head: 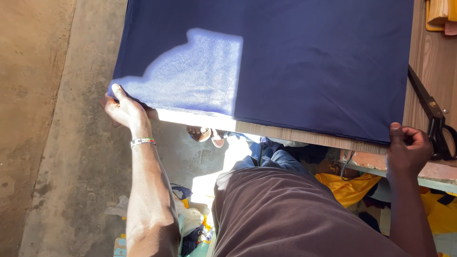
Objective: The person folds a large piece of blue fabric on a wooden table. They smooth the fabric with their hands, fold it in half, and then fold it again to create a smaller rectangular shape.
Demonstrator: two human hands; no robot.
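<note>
While sunlight cuts across it, navy cloth (295,62) lies spread flat over wooden desk (428,57), filling view from 10 to 2 o'clock, near edge at desk's front. Left hand (123,108) at 9 o'clock, fingers closed on cloth's near left corner, beaded wristband (143,141) on wrist. Right hand (407,150) at 4 o'clock, thumb pressed on cloth's near right corner. Black scissors (435,119) on desk just beside right hand, at 3 o'clock. Yellow fabric (350,186) below desk.
</note>
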